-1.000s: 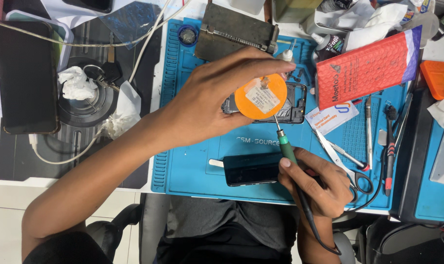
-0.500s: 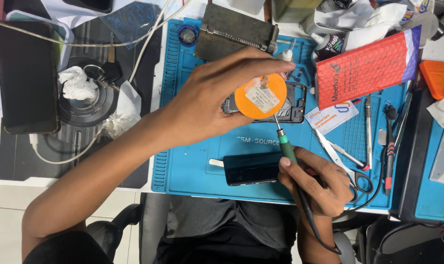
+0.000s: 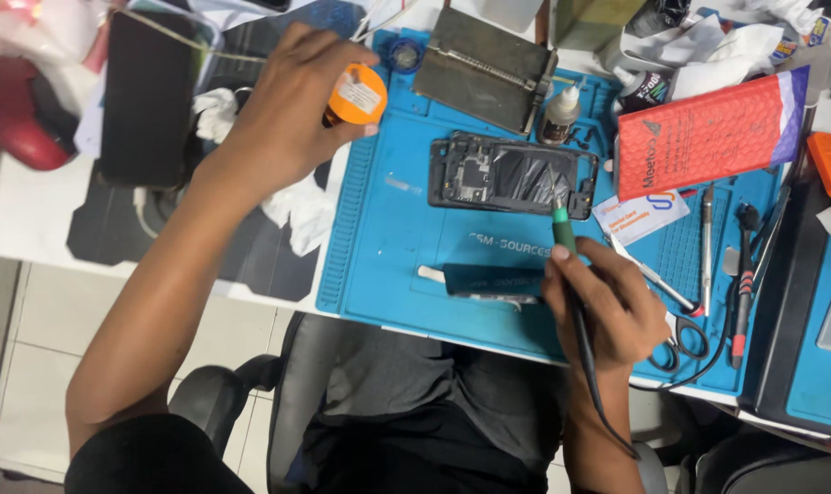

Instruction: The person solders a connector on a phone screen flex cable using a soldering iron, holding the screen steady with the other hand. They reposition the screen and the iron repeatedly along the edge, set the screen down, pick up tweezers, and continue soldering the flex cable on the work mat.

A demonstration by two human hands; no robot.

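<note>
Red and round, a plastic thing (image 3: 17, 119) is seen at the far left edge of the frame. Next to it, in the upper left, a dark phone (image 3: 148, 96) is laid flat on a black mat (image 3: 251, 265), with crumpled white tissue (image 3: 296, 206) beside it.

An orange reel (image 3: 359, 93) is gripped in the left hand (image 3: 283, 119) near the top of the frame, left of the middle. It is pinched between thumb and fingers and is kept off to the side of the blue mat (image 3: 388, 247), likely so the work spot is not covered.

At the middle of the frame, an opened phone (image 3: 512, 176) is laid flat on the blue mat with its insides up, so the parts can be reached. A grey metal holder (image 3: 484, 69) and a small bottle (image 3: 560, 114) are set just above it.

A green-tipped soldering iron (image 3: 566, 242) is clasped like a pen in the right hand (image 3: 608, 306), lower right of the middle. Its tip is pointed at the lower right corner of the opened phone; it cannot be told if they touch. Its cord is trailed down past the wrist.

To the right, a red padded envelope (image 3: 717, 133) is seen, and tweezers (image 3: 649, 274), scissors (image 3: 685, 334) and a red-handled tool (image 3: 743, 284) are lined up close by for easy reach.
</note>
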